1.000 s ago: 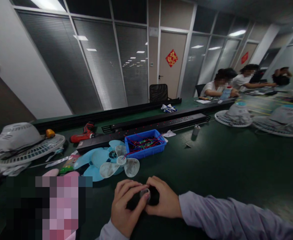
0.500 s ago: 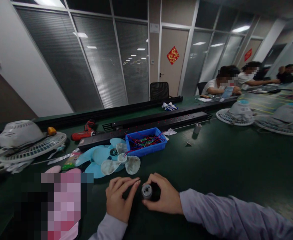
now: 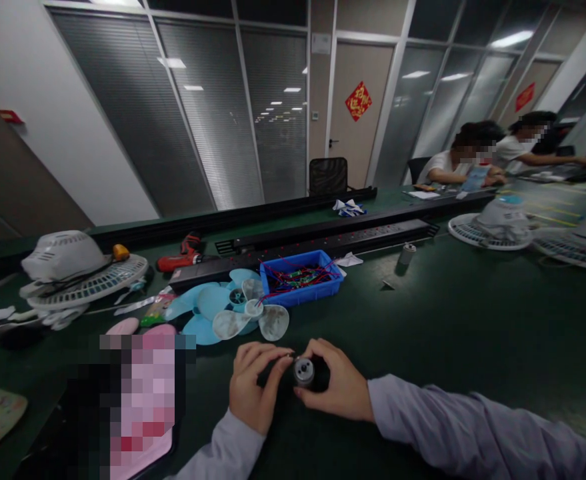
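Broadly, a dark green table (image 3: 473, 347) spreads out on all sides of the blue bin (image 3: 307, 295). Directly behind that bin runs a long dark rail (image 3: 393, 231) dotted with red, reaching past it to the left and to the right. Well to the bin's left lies a white fan housing (image 3: 63, 257) on its round grille; another fan (image 3: 505, 223) lies well to its right, farther back. A pale blue fan blade (image 3: 213, 303) is spread just left of the bin, and a smaller greyish three-lobed blade (image 3: 275, 323) overlaps it at the bin's near left corner. The bin itself holds tangled red and dark wires (image 3: 300, 275) among bits of green. Left of it and slightly behind rests a red and black drill (image 3: 175, 262).

On the near side of the bin, the right hand (image 3: 340, 383) has thumb and fingers clamped around a metal cylinder (image 3: 303, 373), its holed end facing up. The left hand (image 3: 253, 390), also nearer than the bin, brings thumb and fingertips close together just beside that cylinder; whether they pinch something small, I cannot tell. Right of the bin a second cylinder (image 3: 407, 254) stands upright, with a small flat scrap (image 3: 387, 285) lying near it.
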Demonstrator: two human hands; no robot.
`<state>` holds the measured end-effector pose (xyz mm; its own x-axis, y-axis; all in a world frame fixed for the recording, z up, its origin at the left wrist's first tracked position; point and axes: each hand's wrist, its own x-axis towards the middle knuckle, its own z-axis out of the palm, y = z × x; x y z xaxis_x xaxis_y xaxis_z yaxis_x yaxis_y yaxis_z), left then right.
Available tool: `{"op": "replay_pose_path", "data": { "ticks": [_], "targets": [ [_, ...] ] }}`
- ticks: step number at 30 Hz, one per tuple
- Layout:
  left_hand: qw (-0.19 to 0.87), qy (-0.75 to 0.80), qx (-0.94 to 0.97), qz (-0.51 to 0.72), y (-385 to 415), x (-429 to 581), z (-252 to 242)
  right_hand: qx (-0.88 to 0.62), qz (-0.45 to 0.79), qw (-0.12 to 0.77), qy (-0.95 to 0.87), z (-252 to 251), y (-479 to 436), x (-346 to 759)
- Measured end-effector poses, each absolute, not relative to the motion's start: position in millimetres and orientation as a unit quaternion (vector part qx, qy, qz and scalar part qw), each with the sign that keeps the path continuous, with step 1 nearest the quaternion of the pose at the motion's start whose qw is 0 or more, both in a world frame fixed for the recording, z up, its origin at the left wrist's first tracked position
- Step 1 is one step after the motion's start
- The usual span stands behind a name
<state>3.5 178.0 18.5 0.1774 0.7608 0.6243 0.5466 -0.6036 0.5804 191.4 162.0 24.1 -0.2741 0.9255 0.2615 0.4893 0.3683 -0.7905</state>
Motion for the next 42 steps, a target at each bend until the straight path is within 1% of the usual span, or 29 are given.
{"op": "replay_pose_path", "data": {
  "ticks": [4,12,19,34,42],
  "targets": [
    [0.139,0.370,0.787,0.474,168.8,14.2,25.6,-0.466,0.294,0.377,-0.744,21.0,163.0,190.2],
    [0.116,0.374,0.790,0.472,171.5,13.6,22.6,-0.470,0.288,0.368,-0.749,21.1,163.2,190.5],
    [0.129,0.355,0.796,0.473,169.8,18.2,29.4,-0.461,0.283,0.377,-0.752,21.4,163.8,190.4],
    [0.110,0.346,0.806,0.468,167.5,19.4,28.0,-0.468,0.300,0.369,-0.745,26.6,161.8,188.8],
    [0.112,0.348,0.800,0.475,168.4,20.0,25.8,-0.463,0.288,0.371,-0.751,23.9,162.9,189.7]
  ]
}}
